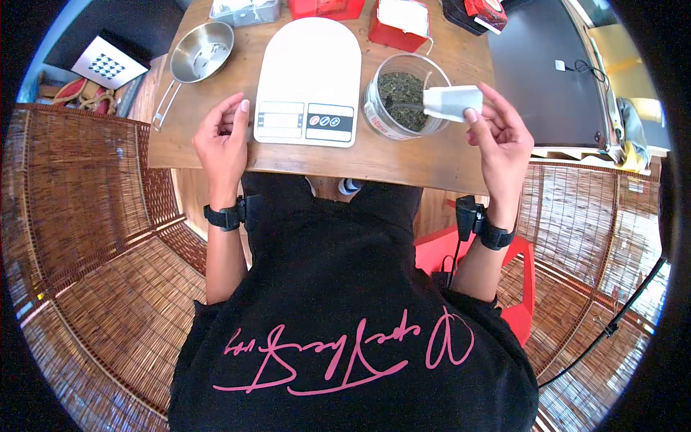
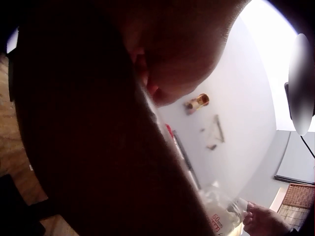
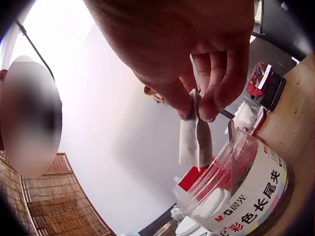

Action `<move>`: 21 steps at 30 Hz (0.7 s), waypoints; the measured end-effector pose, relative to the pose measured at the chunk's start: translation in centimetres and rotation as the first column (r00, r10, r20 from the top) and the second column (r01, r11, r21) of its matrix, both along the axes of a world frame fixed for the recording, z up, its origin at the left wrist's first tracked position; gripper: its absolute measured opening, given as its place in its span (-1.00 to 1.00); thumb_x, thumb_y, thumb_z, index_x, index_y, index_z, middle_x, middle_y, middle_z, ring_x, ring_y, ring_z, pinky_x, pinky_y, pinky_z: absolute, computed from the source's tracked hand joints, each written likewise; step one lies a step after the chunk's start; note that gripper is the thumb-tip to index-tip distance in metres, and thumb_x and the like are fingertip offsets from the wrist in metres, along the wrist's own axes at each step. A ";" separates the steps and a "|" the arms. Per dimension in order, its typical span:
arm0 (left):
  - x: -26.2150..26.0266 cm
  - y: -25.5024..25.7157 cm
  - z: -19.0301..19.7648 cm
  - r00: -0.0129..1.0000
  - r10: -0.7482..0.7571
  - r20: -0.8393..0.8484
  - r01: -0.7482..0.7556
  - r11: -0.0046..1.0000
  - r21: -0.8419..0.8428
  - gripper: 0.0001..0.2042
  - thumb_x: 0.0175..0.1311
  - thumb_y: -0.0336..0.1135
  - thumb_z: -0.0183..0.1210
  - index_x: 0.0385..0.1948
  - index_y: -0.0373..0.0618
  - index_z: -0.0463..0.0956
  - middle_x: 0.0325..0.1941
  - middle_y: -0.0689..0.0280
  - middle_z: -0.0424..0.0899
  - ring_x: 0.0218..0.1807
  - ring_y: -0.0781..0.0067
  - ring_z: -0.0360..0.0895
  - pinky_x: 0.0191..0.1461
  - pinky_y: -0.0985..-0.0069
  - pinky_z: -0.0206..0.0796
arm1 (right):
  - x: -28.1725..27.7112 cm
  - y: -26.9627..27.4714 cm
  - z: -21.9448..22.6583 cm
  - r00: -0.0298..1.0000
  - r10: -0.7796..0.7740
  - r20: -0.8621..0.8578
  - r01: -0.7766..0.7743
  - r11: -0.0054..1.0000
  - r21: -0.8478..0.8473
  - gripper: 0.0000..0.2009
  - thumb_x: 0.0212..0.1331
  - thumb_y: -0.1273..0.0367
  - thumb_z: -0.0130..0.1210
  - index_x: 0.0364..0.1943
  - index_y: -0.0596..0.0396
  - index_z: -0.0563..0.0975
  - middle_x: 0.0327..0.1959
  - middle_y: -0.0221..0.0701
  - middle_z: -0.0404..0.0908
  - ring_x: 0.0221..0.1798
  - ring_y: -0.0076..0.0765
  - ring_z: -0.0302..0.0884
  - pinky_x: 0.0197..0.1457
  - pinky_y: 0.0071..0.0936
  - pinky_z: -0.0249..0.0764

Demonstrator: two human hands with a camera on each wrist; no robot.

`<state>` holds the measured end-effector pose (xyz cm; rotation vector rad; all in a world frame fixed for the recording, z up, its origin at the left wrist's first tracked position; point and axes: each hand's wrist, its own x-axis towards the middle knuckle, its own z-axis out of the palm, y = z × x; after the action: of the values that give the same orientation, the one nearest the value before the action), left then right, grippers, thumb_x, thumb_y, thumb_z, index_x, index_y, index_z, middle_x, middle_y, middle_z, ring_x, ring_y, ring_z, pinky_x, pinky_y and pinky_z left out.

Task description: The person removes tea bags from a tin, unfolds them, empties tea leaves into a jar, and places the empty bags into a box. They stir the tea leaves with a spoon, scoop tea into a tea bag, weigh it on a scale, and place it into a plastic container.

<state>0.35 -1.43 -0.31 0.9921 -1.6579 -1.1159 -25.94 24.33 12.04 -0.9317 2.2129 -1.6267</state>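
My right hand (image 1: 504,137) pinches a small white tea bag (image 1: 455,103) between thumb and fingers, over the right rim of a clear plastic tub (image 1: 376,121). In the right wrist view the tea bag (image 3: 189,147) hangs downward from the fingertips. Dried green leaves (image 1: 403,83) lie in the tub, with a thin spoon handle (image 3: 231,129) leaning up out of it. My left hand (image 1: 224,137) rests at the table's front edge, fingers loosely bent and holding nothing, just left of a white kitchen scale (image 1: 309,65). Nothing lies on the scale's plate.
A steel pan (image 1: 202,52) with a wire handle stands left of the scale. Behind are a clear container (image 1: 245,11), a red box (image 1: 326,7) and a red box with white contents (image 1: 399,27). A dark surface (image 1: 540,79) adjoins the wooden table (image 1: 403,167) on the right.
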 end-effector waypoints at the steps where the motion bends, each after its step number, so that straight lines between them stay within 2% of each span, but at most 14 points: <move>1: 0.0 0.1 0.0 1.000 0.001 0.003 -0.001 1.000 -0.008 -0.79 0.37 -0.37 0.33 -0.05 -0.25 0.72 -0.28 0.36 0.75 -0.32 0.72 0.57 -0.23 0.69 0.43 | 0.3 -0.3 0.0 1.000 0.013 0.010 -0.013 1.000 0.011 -0.57 0.25 0.54 0.33 0.22 0.14 0.60 -0.11 -0.41 0.74 -0.38 -0.79 0.49 -0.31 -0.77 0.44; 6: -0.1 0.1 0.3 0.999 0.004 0.037 -0.003 1.000 -0.027 -0.80 0.37 -0.38 0.33 -0.06 -0.25 0.72 -0.30 0.36 0.76 -0.34 0.72 0.57 -0.25 0.70 0.42 | 1.1 -1.2 0.1 0.996 0.039 -0.078 -0.031 0.994 0.103 -0.58 0.22 0.52 0.35 0.19 0.09 0.63 -0.14 -0.43 0.76 -0.42 -0.79 0.44 -0.33 -0.75 0.41; 8: -0.1 0.0 0.3 0.999 0.006 0.052 -0.005 0.999 -0.032 -0.80 0.36 -0.38 0.33 -0.07 -0.25 0.72 -0.31 0.36 0.76 -0.35 0.73 0.56 -0.25 0.70 0.42 | 1.3 -1.5 0.5 0.980 0.085 -0.182 -0.042 0.972 0.232 -0.59 0.19 0.49 0.37 0.16 0.04 0.66 -0.18 -0.39 0.78 -0.44 -0.75 0.45 -0.35 -0.68 0.43; 11: -0.1 0.1 0.5 0.999 0.012 0.052 -0.009 0.998 -0.065 -0.81 0.36 -0.38 0.33 -0.08 -0.25 0.73 -0.32 0.36 0.76 -0.37 0.72 0.56 -0.26 0.70 0.43 | 1.2 -1.8 1.0 0.949 0.172 -0.263 -0.083 0.944 0.319 -0.62 0.16 0.45 0.38 0.11 0.01 0.69 -0.20 -0.35 0.79 -0.47 -0.67 0.48 -0.35 -0.59 0.47; 14: -0.1 0.3 0.7 0.998 0.012 0.063 -0.009 0.999 -0.048 -0.81 0.36 -0.39 0.32 -0.08 -0.25 0.72 -0.31 0.35 0.76 -0.36 0.71 0.56 -0.25 0.69 0.43 | 1.2 -2.1 1.4 0.908 0.238 -0.344 -0.106 0.926 0.362 -0.63 0.16 0.46 0.39 0.10 0.06 0.69 -0.19 -0.35 0.79 -0.48 -0.68 0.46 -0.33 -0.63 0.45; 16: 0.1 0.2 0.6 0.997 -0.009 0.081 0.012 0.999 -0.031 -0.77 0.40 -0.34 0.31 -0.03 -0.25 0.71 -0.24 0.35 0.75 -0.25 0.68 0.60 -0.14 0.66 0.47 | 1.2 -2.3 1.7 0.902 0.250 -0.352 -0.107 0.920 0.378 -0.64 0.14 0.43 0.39 0.07 0.03 0.70 -0.19 -0.35 0.80 -0.49 -0.60 0.51 -0.34 -0.57 0.48; 17: 0.1 0.2 0.6 0.997 -0.009 0.081 0.011 0.999 -0.030 -0.77 0.40 -0.34 0.31 -0.03 -0.25 0.71 -0.24 0.35 0.75 -0.25 0.68 0.60 -0.14 0.66 0.47 | 1.1 -2.3 1.7 0.896 0.261 -0.359 -0.108 0.913 0.393 -0.66 0.13 0.41 0.39 0.04 0.00 0.71 -0.19 -0.34 0.80 -0.49 -0.52 0.57 -0.34 -0.51 0.51; 21: 0.0 0.3 0.8 0.998 0.002 0.070 0.000 0.999 -0.032 -0.79 0.38 -0.37 0.31 -0.05 -0.25 0.72 -0.27 0.35 0.75 -0.30 0.69 0.59 -0.19 0.67 0.46 | 1.1 -2.5 1.9 0.889 0.269 -0.371 -0.105 0.908 0.405 -0.66 0.13 0.39 0.39 0.03 -0.02 0.72 -0.18 -0.34 0.80 -0.50 -0.50 0.58 -0.34 -0.50 0.52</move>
<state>0.32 -1.14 0.47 1.0213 -1.7256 -1.0612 -24.85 21.86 13.96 -1.4296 2.4777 -0.9226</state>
